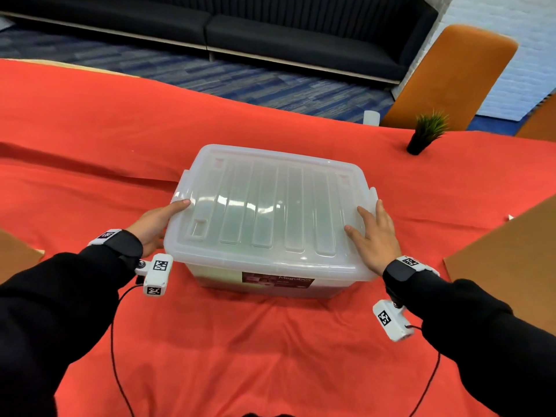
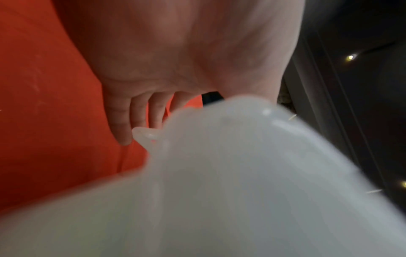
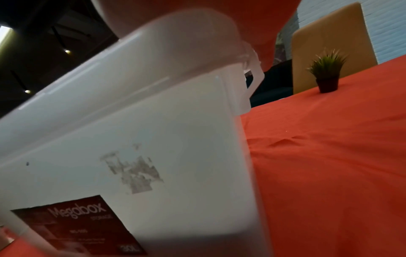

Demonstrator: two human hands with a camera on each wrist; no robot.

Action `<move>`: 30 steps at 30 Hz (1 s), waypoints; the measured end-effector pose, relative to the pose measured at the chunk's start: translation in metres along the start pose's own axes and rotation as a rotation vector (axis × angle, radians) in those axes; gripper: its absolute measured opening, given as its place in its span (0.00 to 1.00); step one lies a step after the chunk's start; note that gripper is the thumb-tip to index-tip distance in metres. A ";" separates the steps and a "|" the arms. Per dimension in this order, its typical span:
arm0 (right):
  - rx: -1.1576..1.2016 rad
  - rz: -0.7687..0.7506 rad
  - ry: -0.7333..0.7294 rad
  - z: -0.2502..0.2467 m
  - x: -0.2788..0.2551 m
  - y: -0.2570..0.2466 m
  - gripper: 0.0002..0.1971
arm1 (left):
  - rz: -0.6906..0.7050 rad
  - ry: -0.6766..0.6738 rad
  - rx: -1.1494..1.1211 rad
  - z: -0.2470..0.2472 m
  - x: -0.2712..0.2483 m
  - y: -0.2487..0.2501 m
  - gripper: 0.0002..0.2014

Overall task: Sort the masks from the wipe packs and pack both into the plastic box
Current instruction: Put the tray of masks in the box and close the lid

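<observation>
A translucent plastic box [image 1: 216,278] stands on the red cloth with its ribbed lid [image 1: 270,206] on. A dark "Megabox" label [image 3: 77,226] is on its near wall. My left hand [image 1: 156,221] is at the lid's left edge, thumb on top. Its fingers [image 2: 118,121] point straight down beside the left latch [image 2: 145,135]. My right hand [image 1: 373,233] lies flat on the lid's near right corner, fingers spread. The right latch [image 3: 252,87] hangs down against the wall. No masks or wipe packs show; the frosted plastic hides what is inside.
A small potted plant [image 1: 427,133] stands at the far right of the table. Brown cardboard sheets lie at the right [image 1: 511,266] and left [image 1: 15,254] edges. An orange chair [image 1: 451,76] and a dark sofa [image 1: 270,31] are beyond the table.
</observation>
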State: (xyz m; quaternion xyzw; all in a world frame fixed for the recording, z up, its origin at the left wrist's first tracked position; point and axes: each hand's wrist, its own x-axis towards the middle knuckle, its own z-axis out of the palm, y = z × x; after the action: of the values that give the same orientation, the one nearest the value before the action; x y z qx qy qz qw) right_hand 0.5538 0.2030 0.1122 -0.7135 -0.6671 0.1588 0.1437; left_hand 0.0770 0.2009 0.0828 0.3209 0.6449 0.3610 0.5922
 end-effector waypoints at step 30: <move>-0.202 -0.075 0.082 0.018 -0.048 -0.012 0.31 | 0.707 0.244 1.340 0.053 -0.057 0.007 0.44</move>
State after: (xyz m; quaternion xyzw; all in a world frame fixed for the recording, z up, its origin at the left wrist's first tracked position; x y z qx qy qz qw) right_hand 0.5328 0.1562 0.1025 -0.7049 -0.6994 0.0562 0.1040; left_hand 0.1354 0.1611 0.1169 0.7565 0.6457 0.0937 0.0449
